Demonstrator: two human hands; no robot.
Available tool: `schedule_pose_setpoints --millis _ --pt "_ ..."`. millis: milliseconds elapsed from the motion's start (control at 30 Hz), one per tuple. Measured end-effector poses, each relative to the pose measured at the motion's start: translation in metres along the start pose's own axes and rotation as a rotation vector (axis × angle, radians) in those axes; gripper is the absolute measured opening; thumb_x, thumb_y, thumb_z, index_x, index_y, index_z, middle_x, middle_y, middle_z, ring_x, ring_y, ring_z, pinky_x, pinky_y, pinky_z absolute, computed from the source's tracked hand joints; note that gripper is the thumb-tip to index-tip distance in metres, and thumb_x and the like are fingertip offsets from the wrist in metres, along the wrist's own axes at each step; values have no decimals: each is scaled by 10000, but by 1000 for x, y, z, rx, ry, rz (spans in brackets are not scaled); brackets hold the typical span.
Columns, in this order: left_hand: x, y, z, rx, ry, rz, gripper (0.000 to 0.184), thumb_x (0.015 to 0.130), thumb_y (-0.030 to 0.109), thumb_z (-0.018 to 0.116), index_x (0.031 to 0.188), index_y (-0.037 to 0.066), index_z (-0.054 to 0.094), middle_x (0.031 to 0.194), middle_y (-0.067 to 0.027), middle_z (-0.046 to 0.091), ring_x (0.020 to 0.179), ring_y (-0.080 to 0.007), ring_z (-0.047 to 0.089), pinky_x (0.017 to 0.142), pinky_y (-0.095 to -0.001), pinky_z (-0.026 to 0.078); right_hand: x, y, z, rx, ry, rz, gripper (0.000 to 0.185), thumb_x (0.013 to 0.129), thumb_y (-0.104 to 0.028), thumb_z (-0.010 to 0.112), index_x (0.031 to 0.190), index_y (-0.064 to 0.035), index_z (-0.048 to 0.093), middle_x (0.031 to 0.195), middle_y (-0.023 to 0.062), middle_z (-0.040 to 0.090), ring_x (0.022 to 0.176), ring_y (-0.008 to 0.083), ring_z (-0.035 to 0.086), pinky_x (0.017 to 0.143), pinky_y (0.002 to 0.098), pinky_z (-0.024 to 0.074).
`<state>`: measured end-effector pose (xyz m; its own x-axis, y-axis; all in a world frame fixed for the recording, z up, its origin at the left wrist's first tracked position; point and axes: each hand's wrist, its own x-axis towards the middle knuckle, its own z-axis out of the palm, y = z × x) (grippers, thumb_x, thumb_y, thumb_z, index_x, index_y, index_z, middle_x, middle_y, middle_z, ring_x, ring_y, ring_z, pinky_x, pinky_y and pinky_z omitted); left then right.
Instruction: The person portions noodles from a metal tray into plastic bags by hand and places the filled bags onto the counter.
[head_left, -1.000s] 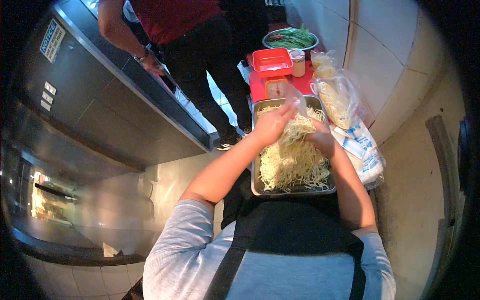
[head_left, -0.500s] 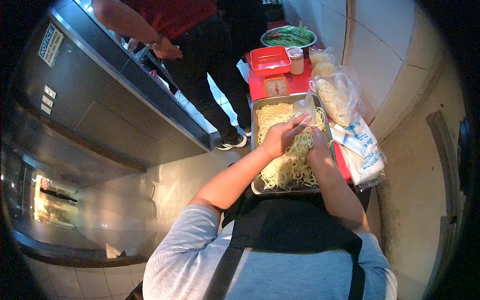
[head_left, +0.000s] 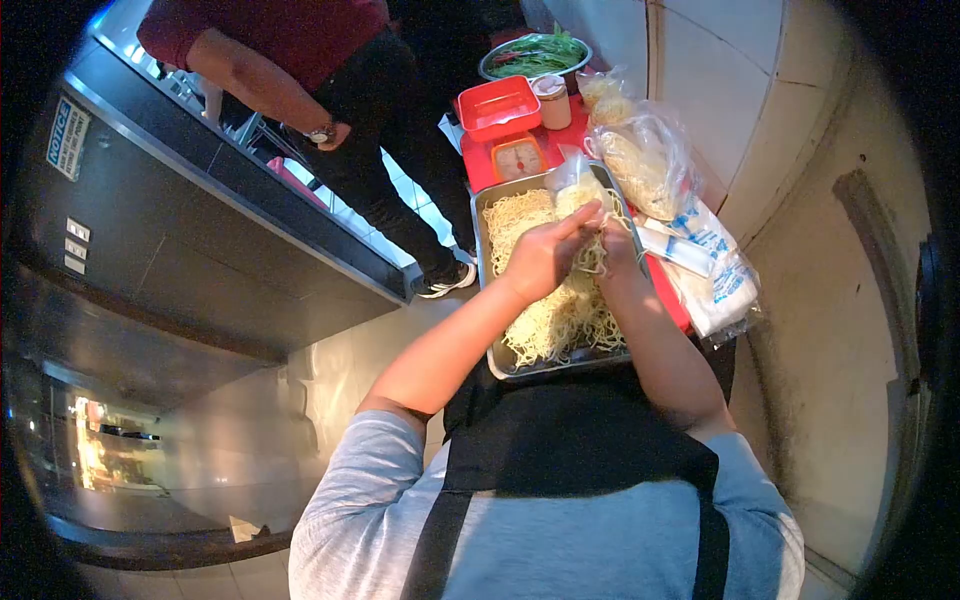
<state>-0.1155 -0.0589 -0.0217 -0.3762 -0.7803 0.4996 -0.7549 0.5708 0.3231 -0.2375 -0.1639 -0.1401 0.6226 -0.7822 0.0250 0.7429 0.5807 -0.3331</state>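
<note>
One metal tray (head_left: 482,262) holds the loose noodles (head_left: 565,325). Over it two hands, left hand (head_left: 547,258) and right hand (head_left: 618,248), meet, clamped around one plastic bag (head_left: 577,182) part-filled with noodles. Beyond: one scale (head_left: 518,158), one red basket (head_left: 500,107), one jar (head_left: 553,106), one bowl (head_left: 487,71) of greens (head_left: 540,52).

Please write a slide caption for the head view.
Left hand and right hand hold noodles and a clear bag over a tray.
</note>
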Motion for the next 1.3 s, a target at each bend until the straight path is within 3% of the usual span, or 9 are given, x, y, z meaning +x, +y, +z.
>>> schedule_pose_setpoints --millis 133,267,533,667,733,833,900,1067,1300 --pt "5 10 10 -15 57 -105 457 794 58 566 1251 67 543 1322 -119 521 1113 -317 575 907 -363 488 -14 6 61 -382 501 -212 202 902 -196 516 985 -36 607 869 77 625 746 195 620 647 337 522" --pt "14 -10 12 75 137 -229 490 743 95 637 1224 66 554 1283 -155 540 1071 -334 586 881 -394 493 -30 5 49 -85 72 180 277 844 -127 476 1098 -52 555 967 110 607 788 210 620 703 335 533" --pt "13 9 2 -83 104 -99 633 663 -79 592 1275 67 519 1276 -195 536 1148 -354 539 962 -371 447 -40 -6 85 -1322 75 -319 298 808 -13 528 1098 -38 592 1028 113 624 895 211 611 721 323 506" --pt "13 27 0 -186 140 -175 652 663 -81 623 1289 69 522 1302 -187 525 1196 -306 524 989 -338 427 19 -9 49 -843 172 88 280 799 -74 580 1075 -43 619 1010 112 648 895 212 615 747 340 504" --pt "9 27 -3 -198 143 -253 647 673 -65 638 1295 72 524 1272 -172 553 1151 -279 554 954 -326 448 31 -4 57 -1184 193 296 283 768 -106 628 1047 -58 642 962 113 665 866 209 621 742 341 504" --pt "-1 20 -19 -275 55 -553 654 673 -49 661 1301 76 528 1143 -125 631 978 -217 628 847 -299 495 22 -15 116 -2240 -274 591 364 724 -164 674 1080 -92 642 933 140 671 845 229 629 744 345 499" --pt "-7 9 -28 -486 -2 -820 663 665 -44 669 1303 74 531 1027 -84 668 825 -167 653 751 -280 520 16 -24 147 -2364 -808 667 485 723 -227 666 1189 -115 594 969 177 656 859 272 632 774 361 491" --pt "-9 7 -43 -934 93 -853 666 651 -123 543 1301 22 513 1044 -63 650 576 -59 546 477 -177 396 -32 -61 206 -2149 -610 -33 570 685 -238 685 1227 -111 568 946 165 650 846 250 623 750 353 484" --pt "6 34 -69 -1267 198 -745 747 656 -166 481 1378 9 398 1359 -85 491 497 -31 447 528 -176 442 -70 -49 155 -1721 -266 -434 909 637 -326 812 1402 -121 367 1216 111 549 1054 231 535 860 316 448"
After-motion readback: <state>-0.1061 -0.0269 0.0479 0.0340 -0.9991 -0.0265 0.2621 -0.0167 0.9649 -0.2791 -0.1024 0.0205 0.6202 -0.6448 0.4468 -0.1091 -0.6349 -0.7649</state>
